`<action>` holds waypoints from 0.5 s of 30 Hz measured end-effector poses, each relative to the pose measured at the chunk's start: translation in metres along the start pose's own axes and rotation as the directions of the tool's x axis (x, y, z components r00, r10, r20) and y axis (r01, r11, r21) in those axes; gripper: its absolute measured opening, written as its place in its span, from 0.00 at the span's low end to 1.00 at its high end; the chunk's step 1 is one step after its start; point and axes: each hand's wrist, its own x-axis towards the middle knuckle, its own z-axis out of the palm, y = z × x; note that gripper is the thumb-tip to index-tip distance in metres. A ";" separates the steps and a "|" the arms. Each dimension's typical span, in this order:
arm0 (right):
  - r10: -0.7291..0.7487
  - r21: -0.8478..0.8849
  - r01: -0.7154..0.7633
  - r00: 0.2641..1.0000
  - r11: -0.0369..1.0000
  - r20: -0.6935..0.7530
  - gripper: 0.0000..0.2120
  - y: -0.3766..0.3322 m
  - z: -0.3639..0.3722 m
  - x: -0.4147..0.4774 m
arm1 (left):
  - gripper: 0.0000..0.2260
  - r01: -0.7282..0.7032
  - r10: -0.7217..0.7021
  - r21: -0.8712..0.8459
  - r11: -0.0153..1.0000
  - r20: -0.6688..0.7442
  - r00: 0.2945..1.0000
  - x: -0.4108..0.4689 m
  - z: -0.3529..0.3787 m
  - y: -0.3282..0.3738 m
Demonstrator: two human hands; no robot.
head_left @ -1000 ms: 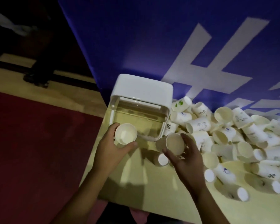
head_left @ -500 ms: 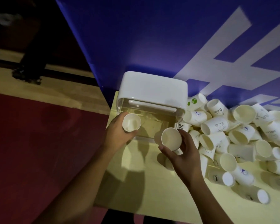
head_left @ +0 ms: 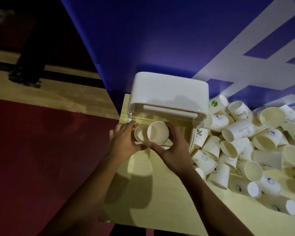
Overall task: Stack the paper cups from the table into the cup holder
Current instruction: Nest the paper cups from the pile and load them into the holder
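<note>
Holding left cup [head_left: 140,133] in left hand [head_left: 124,142] | right hand [head_left: 174,150] grips right cup [head_left: 157,132] | before cup holder [head_left: 169,94]

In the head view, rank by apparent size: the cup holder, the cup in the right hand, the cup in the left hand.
1. Cup holder, clearly largest.
2. Right-hand cup and left-hand cup: unsure; the right one looks larger but partly hides the left.

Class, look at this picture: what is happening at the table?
A person holds one paper cup in each hand. The left hand grips a cup, the right hand another cup, its rim overlapping the first, before the open cup holder. A heap of loose cups lies on the table.
</note>
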 end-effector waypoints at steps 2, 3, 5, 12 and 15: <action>-0.015 -0.019 0.015 1.000 1.000 0.020 0.32 0.002 0.010 0.005 | 0.42 -0.016 0.018 -0.072 0.997 0.021 1.000 -0.005 -0.003 -0.009; -0.008 -0.025 0.009 0.999 1.000 0.034 0.33 0.003 0.016 0.008 | 0.41 -0.021 0.026 -0.118 0.993 0.038 0.999 -0.008 -0.004 -0.012; 0.035 -0.056 -0.031 0.997 0.998 0.075 0.33 0.006 0.026 0.013 | 0.40 -0.035 0.048 -0.198 0.979 0.064 0.997 -0.010 -0.008 -0.016; 0.176 -0.288 -0.111 0.962 0.951 0.208 0.41 0.031 0.058 0.031 | 0.39 -0.074 0.097 -0.254 0.964 0.078 0.992 -0.015 -0.009 -0.017; 0.202 -0.327 -0.117 0.950 0.938 0.237 0.41 0.038 0.060 0.033 | 0.38 -0.069 0.094 -0.260 0.963 0.083 0.992 -0.016 -0.007 -0.017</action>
